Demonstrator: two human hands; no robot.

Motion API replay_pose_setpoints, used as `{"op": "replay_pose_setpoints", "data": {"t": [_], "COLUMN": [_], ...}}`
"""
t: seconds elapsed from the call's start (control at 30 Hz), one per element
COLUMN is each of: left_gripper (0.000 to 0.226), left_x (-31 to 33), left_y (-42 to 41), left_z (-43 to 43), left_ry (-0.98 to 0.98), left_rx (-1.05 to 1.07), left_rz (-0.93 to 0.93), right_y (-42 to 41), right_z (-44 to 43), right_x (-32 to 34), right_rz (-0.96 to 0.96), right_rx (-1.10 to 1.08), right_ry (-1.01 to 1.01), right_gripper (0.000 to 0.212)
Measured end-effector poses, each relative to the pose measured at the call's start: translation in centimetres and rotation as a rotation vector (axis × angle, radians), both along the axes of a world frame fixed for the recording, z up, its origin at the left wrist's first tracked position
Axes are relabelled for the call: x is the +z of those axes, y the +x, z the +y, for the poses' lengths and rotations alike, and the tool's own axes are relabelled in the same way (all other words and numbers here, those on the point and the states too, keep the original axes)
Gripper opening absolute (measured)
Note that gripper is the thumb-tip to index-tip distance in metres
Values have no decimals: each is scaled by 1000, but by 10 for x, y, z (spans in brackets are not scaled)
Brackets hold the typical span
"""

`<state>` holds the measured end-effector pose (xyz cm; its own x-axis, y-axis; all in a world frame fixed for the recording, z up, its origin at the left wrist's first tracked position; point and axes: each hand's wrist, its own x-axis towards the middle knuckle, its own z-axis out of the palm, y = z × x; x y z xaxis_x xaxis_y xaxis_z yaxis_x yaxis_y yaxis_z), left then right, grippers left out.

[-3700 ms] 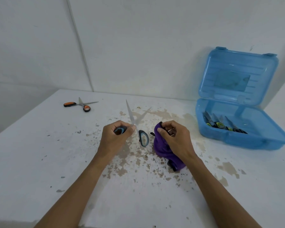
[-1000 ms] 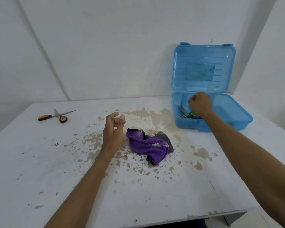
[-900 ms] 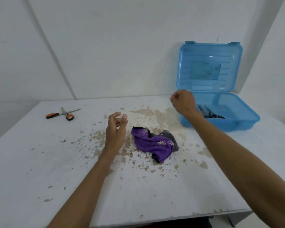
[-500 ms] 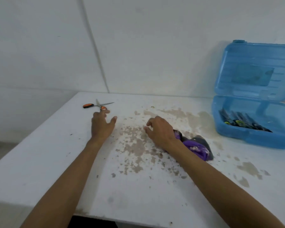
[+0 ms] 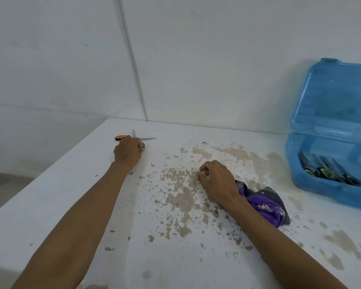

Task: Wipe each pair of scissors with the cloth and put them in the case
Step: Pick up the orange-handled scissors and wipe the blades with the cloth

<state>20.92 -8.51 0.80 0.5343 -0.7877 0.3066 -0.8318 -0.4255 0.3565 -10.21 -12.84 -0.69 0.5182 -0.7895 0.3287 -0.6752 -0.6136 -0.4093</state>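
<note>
Orange-handled scissors [image 5: 148, 139] lie with blades apart near the table's far left corner. My left hand [image 5: 127, 152] lies over their handles with the fingers curled down on them; one orange handle tip and both blades stick out past the hand. My right hand [image 5: 216, 180] rests on the table mid-way, fingers loosely curled, holding nothing. The crumpled purple and grey cloth [image 5: 265, 205] lies just behind its wrist. The blue case [image 5: 321, 190] stands open at the right with several scissors [image 5: 325, 172] inside.
The white table [image 5: 81, 205] is stained brown around the middle. Its left edge drops off close beside my left forearm. White walls close off the back, and the case's lid [image 5: 338, 97] leans against the back wall.
My left hand has reached forward onto the orange scissors' handles. My right hand came back from the case earlier and has stayed beside the cloth.
</note>
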Motion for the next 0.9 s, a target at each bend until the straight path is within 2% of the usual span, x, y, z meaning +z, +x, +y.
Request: {"op": "replay_pose_setpoints", "data": {"t": [0.1,0.23,0.3,0.37,0.43,0.6,0.7,0.8,0.87,0.9], "left_gripper": [16,13,9,8,9,9,11,26,46,57], "left_x": [9,29,35,34,28,23,23,23,23,22], "left_y": [-20,-83,-126,-164,-191,-219,-227,-225,-217,-212], "left_z": [7,25,35,41,42,44,46,47,48,48], "left_ry": [-92,-334,-401,-415,-419,-545,-599,-641,-657,-635], "left_rx": [-30,-204,-299,-365,-407,-468,-527,-462,-327,-257], "left_rz": [-8,21,6,-44,-108,-262,-361,-261,-24,168], "right_y": [1,2,0,-4,-14,-46,-59,-64,-67,-67], "right_z": [-1,5,14,19,22,24,22,22,22,22], "right_x": [3,21,36,51,61,68,74,78,79,78], "right_rz": [-90,-347,-497,-674,-801,-851,-819,-803,-779,-764], "right_rx": [-11,-30,-28,-28,-26,-47,-55,-35,-52,-59], "right_ry": [55,139,270,495,683,764,752,711,675,665], "right_gripper": [24,28,39,50,49,18,18,16,14,15]}}
